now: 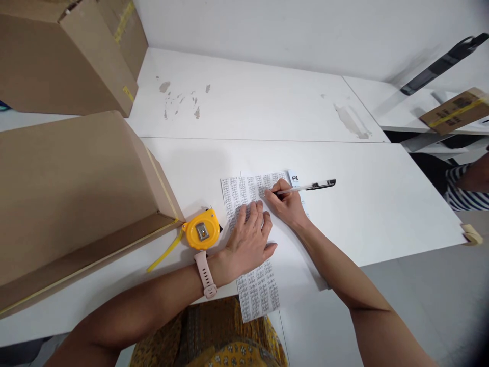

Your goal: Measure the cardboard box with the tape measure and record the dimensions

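Note:
My right hand [286, 205] is closed around a pen [317, 185] with a clear barrel and a black end, its tip hidden behind my fingers. It rests on the upper part of a long sheet of paper [260, 298] covered in columns of small dark handwriting. Flat on the same sheet, fingers stretched out, lies my left hand [250, 237]. Under the sheet's right side is another paper [293, 177] with large printed letters at its corner. Just left of my left hand sits a yellow tape measure [202, 230] with a yellow strap.
Large cardboard boxes [69, 193] fill the left side of the white table [355, 204]. A wall stands behind. At the far right are a small taped carton [456, 109], a dark upright cylinder [439, 66] and another person's striped sleeve [466, 191].

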`<state>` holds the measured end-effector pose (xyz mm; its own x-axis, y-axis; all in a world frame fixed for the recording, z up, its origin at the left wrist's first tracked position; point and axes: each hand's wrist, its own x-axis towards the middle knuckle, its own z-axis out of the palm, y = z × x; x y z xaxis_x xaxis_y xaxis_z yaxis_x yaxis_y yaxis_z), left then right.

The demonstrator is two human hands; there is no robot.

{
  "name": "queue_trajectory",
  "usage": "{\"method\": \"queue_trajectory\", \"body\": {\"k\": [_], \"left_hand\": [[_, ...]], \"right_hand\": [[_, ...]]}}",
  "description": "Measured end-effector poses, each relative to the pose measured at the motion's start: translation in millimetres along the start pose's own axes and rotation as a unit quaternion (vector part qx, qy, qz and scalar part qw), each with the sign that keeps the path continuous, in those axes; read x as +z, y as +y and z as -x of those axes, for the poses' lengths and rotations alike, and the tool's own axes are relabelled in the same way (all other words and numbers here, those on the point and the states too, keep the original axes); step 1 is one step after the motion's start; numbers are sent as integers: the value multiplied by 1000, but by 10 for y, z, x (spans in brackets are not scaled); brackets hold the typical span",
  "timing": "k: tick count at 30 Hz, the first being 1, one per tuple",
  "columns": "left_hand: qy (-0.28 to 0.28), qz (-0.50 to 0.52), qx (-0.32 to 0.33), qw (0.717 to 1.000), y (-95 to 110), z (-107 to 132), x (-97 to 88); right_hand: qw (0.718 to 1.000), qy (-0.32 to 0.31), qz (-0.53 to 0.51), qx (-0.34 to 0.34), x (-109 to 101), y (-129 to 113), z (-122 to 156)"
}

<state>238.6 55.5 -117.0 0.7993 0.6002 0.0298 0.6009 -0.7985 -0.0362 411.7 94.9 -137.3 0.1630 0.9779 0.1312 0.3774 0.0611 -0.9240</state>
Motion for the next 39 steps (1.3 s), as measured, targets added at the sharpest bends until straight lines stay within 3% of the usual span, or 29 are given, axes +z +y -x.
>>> {"method": "queue_trajectory", "body": {"k": [39], "left_hand": [[10,14,4,1000,4,2,45]], "right_hand": [[999,25,29,-2,-5,-16,-19]]}}
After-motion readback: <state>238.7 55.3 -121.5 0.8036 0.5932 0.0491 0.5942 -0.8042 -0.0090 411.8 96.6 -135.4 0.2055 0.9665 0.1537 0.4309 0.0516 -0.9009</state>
